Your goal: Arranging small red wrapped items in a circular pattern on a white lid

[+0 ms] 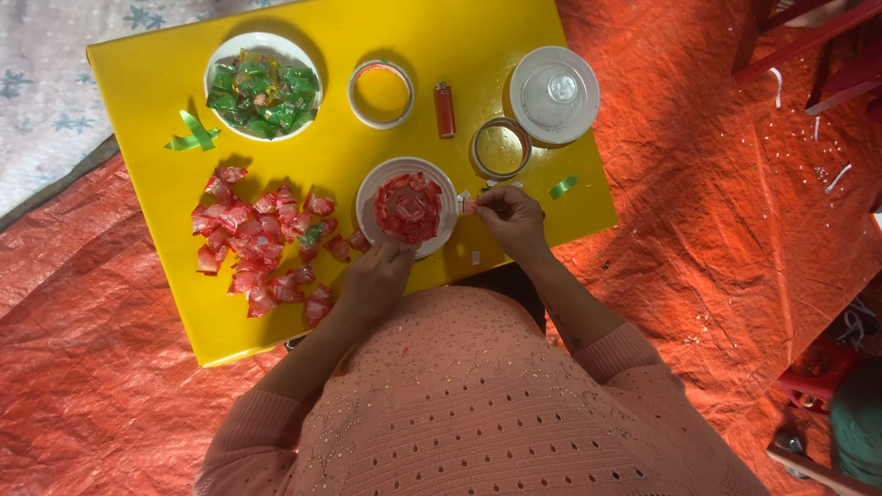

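Left arm: bent in from the near side, the left hand point(375, 276) resting at the near rim of the small white round dish point(367, 197).
Right arm: angled in from the near right, the right hand point(514, 219) just right of that dish.
Dish: near the middle of the yellow square tabletop point(459, 37), filled with red folded wrappers point(408, 208) laid in a rosette.
Around: a loose heap of red wrapped pieces point(262, 243) to the left; a white bowl of green wrapped pieces point(263, 86) far left; two tape rings point(380, 93), a red lighter point(445, 109) and a clear plastic lid point(554, 94) on the far side.
Left hand: fingers curled, touching the dish's rim.
Right hand: fingertips pinched on a small pale piece point(468, 204) at the dish's right edge.
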